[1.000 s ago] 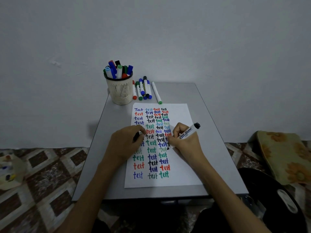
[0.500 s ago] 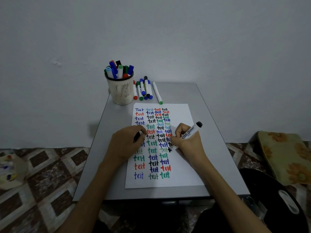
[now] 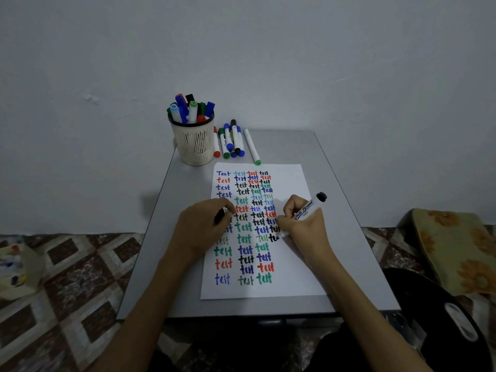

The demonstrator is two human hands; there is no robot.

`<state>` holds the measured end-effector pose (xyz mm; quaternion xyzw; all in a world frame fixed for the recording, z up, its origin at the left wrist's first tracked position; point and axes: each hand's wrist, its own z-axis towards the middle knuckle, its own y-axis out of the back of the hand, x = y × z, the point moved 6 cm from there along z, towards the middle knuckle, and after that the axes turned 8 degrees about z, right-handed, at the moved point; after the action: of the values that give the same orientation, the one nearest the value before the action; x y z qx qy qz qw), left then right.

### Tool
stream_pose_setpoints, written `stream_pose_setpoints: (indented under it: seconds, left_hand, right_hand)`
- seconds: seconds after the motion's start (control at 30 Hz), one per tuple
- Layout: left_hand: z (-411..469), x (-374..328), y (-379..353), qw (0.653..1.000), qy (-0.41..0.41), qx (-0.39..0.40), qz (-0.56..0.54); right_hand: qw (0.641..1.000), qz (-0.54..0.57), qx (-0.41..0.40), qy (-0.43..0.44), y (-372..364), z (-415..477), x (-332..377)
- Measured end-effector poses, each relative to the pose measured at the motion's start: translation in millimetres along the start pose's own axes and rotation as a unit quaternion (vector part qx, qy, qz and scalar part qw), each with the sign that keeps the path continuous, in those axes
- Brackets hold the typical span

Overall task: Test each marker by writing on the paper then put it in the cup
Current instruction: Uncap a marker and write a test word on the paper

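marker [image 3: 308,208] in right hand [image 3: 306,230], on paper [image 3: 295,277]

We get a dim, flat, cool-toned frame; the wall [image 3: 268,49] darkens toward the corners. The paper [image 3: 292,277] is the brightest patch, no glare. A soft shadow sits on the wall left of the table [image 3: 357,264], so light comes from the right. Wide-angle bend at the edges; floor [image 3: 67,291] looks soft and smeared

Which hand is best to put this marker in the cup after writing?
Probably the right hand: it grips the black marker, tip on the paper. The left hand pinches only the cap, and the cup stands beyond both.
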<state>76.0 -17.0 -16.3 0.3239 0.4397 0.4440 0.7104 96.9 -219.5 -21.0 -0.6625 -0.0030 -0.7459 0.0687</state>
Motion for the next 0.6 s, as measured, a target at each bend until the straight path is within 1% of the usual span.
stream_pose_setpoints:
  seconds: [0.17,0.3,0.37,0.47,0.6]
  left_hand:
    - [-0.5,2.3,-0.7,1.000,0.008,0.008,0.004]
    - [-0.6,1.4,0.0,1.000,0.010,0.013,0.001]
    - [-0.3,1.1,-0.2,1.000,0.013,0.019,-0.005]
    - [-0.4,-0.2,1.1,0.999,0.018,0.021,-0.035]
    - [-1.5,0.8,2.0,0.995,0.028,0.026,-0.095]
  right_hand:
    - [1.000,-0.023,-0.009,0.019,1.6,1.3,-0.3]
    - [1.000,-0.011,0.003,-0.003,0.4,1.3,-3.6]
    - [1.000,-0.006,-0.004,-0.001,2.2,0.7,-2.3]
    - [1.000,-0.001,-0.022,0.004,4.4,0.2,-1.5]
    - [1.000,-0.011,-0.023,0.017,3.4,0.2,1.0]
